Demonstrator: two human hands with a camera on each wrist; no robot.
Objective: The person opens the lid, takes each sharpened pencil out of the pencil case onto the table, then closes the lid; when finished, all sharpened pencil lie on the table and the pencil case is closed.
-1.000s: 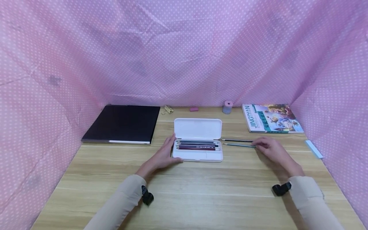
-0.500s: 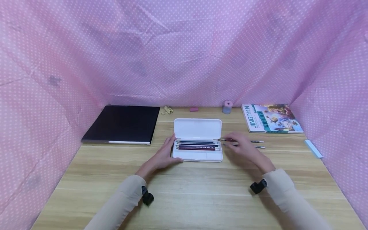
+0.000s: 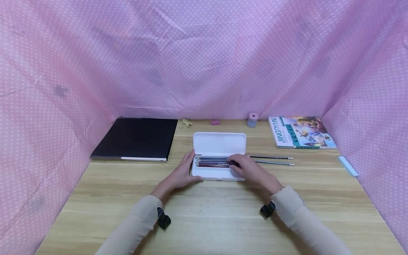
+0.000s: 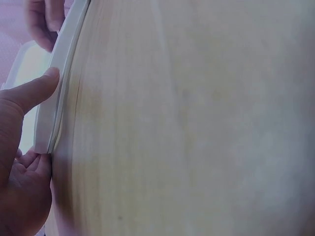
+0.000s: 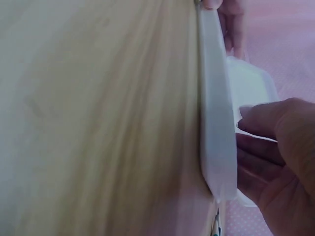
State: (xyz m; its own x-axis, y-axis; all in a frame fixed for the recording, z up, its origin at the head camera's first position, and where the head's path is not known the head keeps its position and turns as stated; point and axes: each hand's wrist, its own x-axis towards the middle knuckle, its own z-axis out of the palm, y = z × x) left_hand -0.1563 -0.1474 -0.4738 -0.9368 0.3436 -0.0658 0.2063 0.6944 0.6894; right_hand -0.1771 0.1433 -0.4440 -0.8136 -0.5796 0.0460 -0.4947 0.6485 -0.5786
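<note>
A white pencil case (image 3: 211,173) stands with its lid raised, and several pencils (image 3: 211,165) lie side by side in it. My left hand (image 3: 183,173) grips its left end; in the left wrist view the thumb presses the front wall (image 4: 60,81). My right hand (image 3: 251,171) reaches into the right part, its fingers at the pencils' right ends. In the right wrist view that hand (image 5: 285,167) is over the front wall (image 5: 216,118), but whether it pinches a pencil is hidden. A dark pencil (image 3: 272,157) and a blue-green pencil (image 3: 275,163) lie right of the case.
Along the back are a black folder (image 3: 140,136), a gold binder clip (image 3: 186,123), a pink eraser (image 3: 215,122) and a small pink-topped cylinder (image 3: 252,120). A magazine (image 3: 301,131) and a light-blue strip (image 3: 348,166) are at right. Pink dotted cloth (image 3: 204,63) surrounds the table.
My right hand has left the blue-green pencil, passed over the left ends of both loose pencils, and moved left into the case. My left hand has stayed on the case.
</note>
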